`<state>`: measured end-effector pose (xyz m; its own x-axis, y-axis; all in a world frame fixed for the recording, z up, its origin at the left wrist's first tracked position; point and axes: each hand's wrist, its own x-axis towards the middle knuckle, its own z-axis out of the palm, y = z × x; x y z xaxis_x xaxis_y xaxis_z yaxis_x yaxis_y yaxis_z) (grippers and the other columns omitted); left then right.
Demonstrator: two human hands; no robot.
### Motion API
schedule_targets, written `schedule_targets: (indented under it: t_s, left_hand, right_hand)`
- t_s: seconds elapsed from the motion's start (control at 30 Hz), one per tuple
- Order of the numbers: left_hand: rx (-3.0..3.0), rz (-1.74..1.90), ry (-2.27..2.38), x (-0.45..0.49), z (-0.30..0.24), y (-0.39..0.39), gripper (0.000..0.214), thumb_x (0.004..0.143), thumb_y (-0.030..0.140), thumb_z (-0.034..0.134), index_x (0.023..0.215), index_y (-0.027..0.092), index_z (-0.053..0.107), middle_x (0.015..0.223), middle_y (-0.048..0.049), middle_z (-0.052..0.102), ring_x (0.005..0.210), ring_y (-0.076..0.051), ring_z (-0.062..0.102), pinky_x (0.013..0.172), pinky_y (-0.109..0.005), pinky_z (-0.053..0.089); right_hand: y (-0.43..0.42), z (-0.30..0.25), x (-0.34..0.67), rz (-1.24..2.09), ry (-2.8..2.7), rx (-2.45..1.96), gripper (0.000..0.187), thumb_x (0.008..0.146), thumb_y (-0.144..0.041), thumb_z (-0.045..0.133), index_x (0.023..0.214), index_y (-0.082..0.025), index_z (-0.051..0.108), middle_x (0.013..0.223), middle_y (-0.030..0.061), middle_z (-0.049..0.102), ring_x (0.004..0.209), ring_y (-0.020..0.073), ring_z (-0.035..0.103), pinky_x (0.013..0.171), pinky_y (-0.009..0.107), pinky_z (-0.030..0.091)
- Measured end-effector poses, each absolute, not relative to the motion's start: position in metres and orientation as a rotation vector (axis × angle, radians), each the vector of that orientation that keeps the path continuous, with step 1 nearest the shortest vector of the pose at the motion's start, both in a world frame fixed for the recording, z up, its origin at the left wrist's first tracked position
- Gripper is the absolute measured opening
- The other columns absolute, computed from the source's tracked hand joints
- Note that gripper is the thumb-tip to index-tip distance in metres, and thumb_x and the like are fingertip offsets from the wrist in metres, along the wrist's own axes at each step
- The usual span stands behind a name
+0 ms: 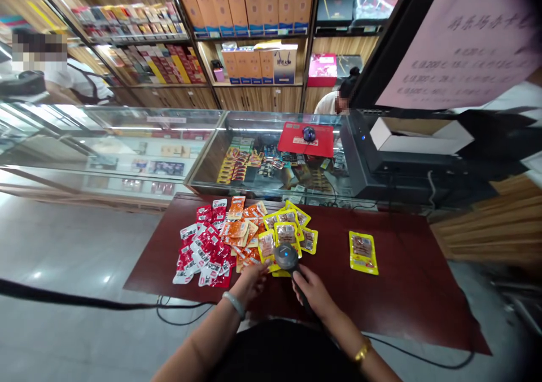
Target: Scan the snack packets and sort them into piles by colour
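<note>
"What's the lie of things in front of you?"

"A dark red counter (pixel 406 297), with both my arms stretched over it from the near side. The left forearm (pixel 207 337) slants forward and to the right, the right forearm (pixel 349 331) forward and to the left, so my left hand (pixel 253 280) and right hand (pixel 314 293) come near each other without meeting."

"And the packets?"

"Three heaps, side by side: red-and-white packets (pixel 207 252) at the left, orange packets (pixel 242 229) in the middle, then yellow packets (pixel 285 232), just beyond my hands. A lone yellow packet (pixel 363 251) lies well apart, off to the right."

"What's in the right one?"

"A dark handheld scanner (pixel 286 257), my fingers wrapped round its handle. Its round head is over the near part of the yellow packets; I can't tell whether it touches them."

"The left?"

"Fingers bent and partly gathered, tips at the near left edge of the yellow packets. Whether they pinch one, I can't tell. There's a pale bangle (pixel 234 304) on that wrist, a gold bracelet (pixel 363 350) on the other."
</note>
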<state>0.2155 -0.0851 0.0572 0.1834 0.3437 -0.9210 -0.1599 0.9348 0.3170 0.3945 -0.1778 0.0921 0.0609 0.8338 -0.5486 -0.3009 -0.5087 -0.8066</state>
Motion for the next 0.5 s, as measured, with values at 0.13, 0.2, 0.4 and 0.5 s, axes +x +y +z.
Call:
schedule_targets:
  t_s: [0.13, 0.2, 0.4, 0.5]
  left_hand:
    - [-0.204, 0.129, 1.289, 0.214, 0.065, -0.102, 0.025, 0.086, 0.034, 0.067, 0.082, 0.013, 0.054, 0.061, -0.0022, 0.060, 0.046, -0.014, 0.060, 0.037, -0.018, 0.041]
    - [-0.319, 0.226, 1.247, 0.215, 0.062, -0.106, 0.020, 0.088, 0.030, 0.064, 0.088, 0.012, 0.055, 0.066, -0.0052, 0.063, 0.055, -0.018, 0.067, 0.046, -0.023, 0.052]
    - [-0.348, 0.561, 1.264, 0.215, 0.052, -0.092, 0.012, 0.092, 0.024, 0.060, 0.095, 0.013, 0.055, 0.065, -0.0007, 0.063, 0.048, -0.011, 0.063, 0.040, -0.015, 0.047]
    - [-0.342, 0.586, 1.249, 0.218, 0.056, -0.082, 0.011, 0.093, 0.022, 0.058, 0.093, 0.012, 0.056, 0.066, -0.0020, 0.064, 0.046, -0.010, 0.062, 0.036, -0.012, 0.042]
  right_hand:
    - [-0.180, 0.097, 0.400, 1.572, -0.565, -1.467, 0.059, 0.077, -0.066, 0.063, 0.111, -0.017, 0.059, 0.057, -0.0073, 0.052, 0.040, 0.0079, 0.043, 0.038, 0.020, 0.034]
    - [-0.182, 0.098, 0.403, 1.575, -0.553, -1.483, 0.059, 0.076, -0.066, 0.063, 0.109, -0.017, 0.060, 0.057, -0.0069, 0.052, 0.040, 0.0080, 0.044, 0.039, 0.020, 0.034]
    - [-0.191, 0.096, 0.405, 1.593, -0.509, -1.519, 0.065, 0.073, -0.069, 0.064, 0.112, -0.017, 0.059, 0.056, -0.0068, 0.052, 0.041, 0.0097, 0.045, 0.039, 0.020, 0.034]
    - [-0.194, 0.094, 0.406, 1.595, -0.513, -1.535, 0.065, 0.073, -0.070, 0.063, 0.112, -0.017, 0.059, 0.055, -0.0068, 0.052, 0.040, 0.0097, 0.044, 0.039, 0.021, 0.034]
